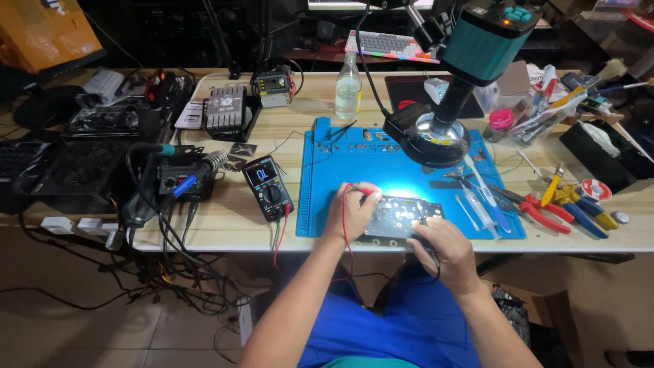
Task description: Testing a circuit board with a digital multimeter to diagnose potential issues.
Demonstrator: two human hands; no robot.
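Circuit board [402,217] lies on blue mat [320,204], lit, at 6 o'clock below microscope [470,61]. Left hand [351,212] fingers pinched on red probe [364,191]; right hand [446,252] closed round black probe [424,223]. Tips best kept steady; meter [268,187] at 9 o'clock to be watched.

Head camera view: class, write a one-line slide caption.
Left hand and right hand hold red probe and black probe on a circuit board, multimeter beside the blue mat.

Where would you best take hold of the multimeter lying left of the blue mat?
Probably grip the multimeter across its long side edges, near the middle by the dial, coming from above. It lies flat, face up, on the table, with its leads leaving the lower end, so the sides look free. Bare table on either side leaves room for fingers.
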